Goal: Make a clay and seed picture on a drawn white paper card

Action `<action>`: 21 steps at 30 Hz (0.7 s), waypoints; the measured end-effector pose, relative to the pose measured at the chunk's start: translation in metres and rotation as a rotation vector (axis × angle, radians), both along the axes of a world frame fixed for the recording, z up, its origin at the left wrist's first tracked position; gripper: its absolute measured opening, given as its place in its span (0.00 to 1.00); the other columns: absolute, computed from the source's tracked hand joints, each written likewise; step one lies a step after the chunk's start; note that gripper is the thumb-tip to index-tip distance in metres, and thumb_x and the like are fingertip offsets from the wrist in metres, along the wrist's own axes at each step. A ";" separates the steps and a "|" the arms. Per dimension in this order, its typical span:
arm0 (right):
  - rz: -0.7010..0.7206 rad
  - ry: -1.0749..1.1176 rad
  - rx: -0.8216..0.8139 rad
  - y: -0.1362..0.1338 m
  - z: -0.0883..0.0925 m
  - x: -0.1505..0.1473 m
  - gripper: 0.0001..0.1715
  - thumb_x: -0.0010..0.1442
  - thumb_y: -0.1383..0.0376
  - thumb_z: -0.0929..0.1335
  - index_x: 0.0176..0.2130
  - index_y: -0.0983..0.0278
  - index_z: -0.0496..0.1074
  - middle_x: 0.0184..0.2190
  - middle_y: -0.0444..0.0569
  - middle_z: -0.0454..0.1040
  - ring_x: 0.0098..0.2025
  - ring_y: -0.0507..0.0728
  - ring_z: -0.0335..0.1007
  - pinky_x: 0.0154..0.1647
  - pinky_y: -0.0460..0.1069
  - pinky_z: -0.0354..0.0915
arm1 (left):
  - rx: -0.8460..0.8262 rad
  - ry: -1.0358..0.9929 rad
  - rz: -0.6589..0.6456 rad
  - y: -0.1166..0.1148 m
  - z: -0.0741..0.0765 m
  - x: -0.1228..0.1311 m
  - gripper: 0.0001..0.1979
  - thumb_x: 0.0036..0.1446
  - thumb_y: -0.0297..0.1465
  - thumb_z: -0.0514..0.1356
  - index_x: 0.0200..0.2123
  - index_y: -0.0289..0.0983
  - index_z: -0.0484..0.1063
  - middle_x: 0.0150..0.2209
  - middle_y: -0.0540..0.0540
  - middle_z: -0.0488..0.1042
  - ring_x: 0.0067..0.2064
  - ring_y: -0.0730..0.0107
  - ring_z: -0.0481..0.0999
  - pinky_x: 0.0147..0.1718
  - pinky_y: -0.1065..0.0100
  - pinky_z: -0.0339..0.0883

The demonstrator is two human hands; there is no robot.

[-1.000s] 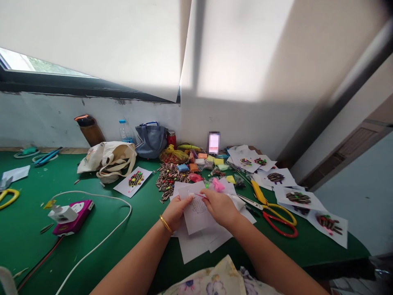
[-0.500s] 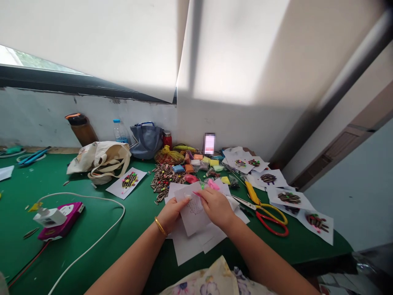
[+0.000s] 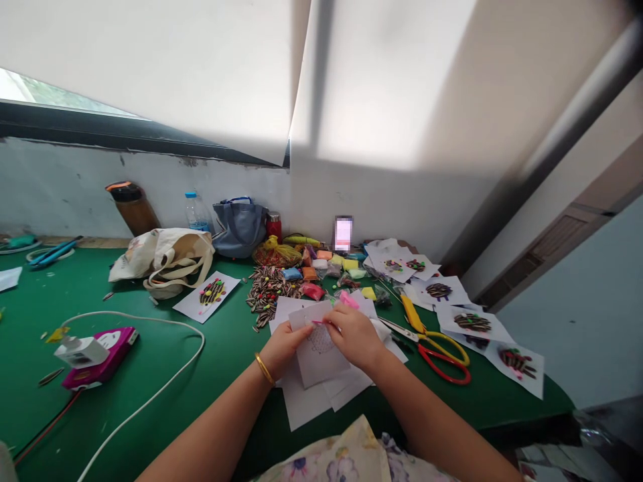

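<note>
My left hand (image 3: 284, 348), with a gold bangle at its wrist, grips the left edge of a white paper sheet (image 3: 321, 368), thumb on top. A printed outline drawing shows on the sheet. My right hand (image 3: 355, 335) pinches a thin strip of pink clay (image 3: 318, 323) at the drawing's upper part, fingers against the paper. Whether the strip is stuck to the sheet I cannot tell. Under the held sheet lie more white sheets (image 3: 304, 405). Just beyond my right hand rests a lump of bright pink clay (image 3: 347, 299).
Striped sunflower seeds (image 3: 271, 294) lie in a pile beyond my left hand, beside small clay packets (image 3: 312, 290). Scissors (image 3: 445, 358) with red and yellow handles lie at right, near several seed-decorated sheets (image 3: 472, 323). A white cable (image 3: 165, 388) curves across the left side.
The held sheet has turned slightly and shows more of its drawing. My right fingers and the pink strip have shifted a little, lower on the page.
</note>
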State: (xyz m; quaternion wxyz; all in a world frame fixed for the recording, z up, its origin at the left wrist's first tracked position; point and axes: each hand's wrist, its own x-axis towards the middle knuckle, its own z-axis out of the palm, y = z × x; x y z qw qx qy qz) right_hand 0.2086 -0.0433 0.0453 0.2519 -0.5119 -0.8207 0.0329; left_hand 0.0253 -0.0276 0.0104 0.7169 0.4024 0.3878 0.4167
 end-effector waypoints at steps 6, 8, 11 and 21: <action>-0.032 0.031 -0.004 -0.001 -0.001 -0.001 0.09 0.63 0.68 0.64 0.38 0.61 0.74 0.36 0.47 0.72 0.40 0.54 0.68 0.40 0.47 0.60 | -0.001 0.000 0.005 0.000 0.000 0.000 0.24 0.44 0.36 0.71 0.45 0.32 0.76 0.40 0.38 0.80 0.35 0.60 0.79 0.37 0.64 0.72; -0.018 0.031 -0.017 -0.001 -0.002 0.000 0.09 0.63 0.69 0.64 0.38 0.61 0.74 0.36 0.46 0.72 0.39 0.54 0.68 0.40 0.47 0.60 | 0.001 0.000 0.009 0.000 -0.001 -0.001 0.24 0.44 0.36 0.71 0.45 0.32 0.76 0.40 0.38 0.80 0.36 0.60 0.79 0.38 0.64 0.72; -0.010 0.040 -0.019 -0.001 -0.002 0.000 0.09 0.63 0.68 0.64 0.38 0.60 0.74 0.36 0.46 0.72 0.39 0.54 0.68 0.40 0.47 0.61 | 0.003 -0.002 0.008 0.001 -0.001 -0.001 0.25 0.43 0.36 0.72 0.45 0.32 0.76 0.41 0.37 0.80 0.36 0.60 0.79 0.38 0.63 0.71; 0.001 0.011 -0.019 0.000 0.002 0.000 0.09 0.63 0.68 0.64 0.38 0.60 0.75 0.36 0.47 0.73 0.40 0.54 0.69 0.40 0.47 0.61 | 0.027 0.048 0.005 0.001 -0.004 -0.001 0.23 0.44 0.36 0.71 0.43 0.32 0.76 0.40 0.39 0.80 0.36 0.60 0.79 0.37 0.64 0.71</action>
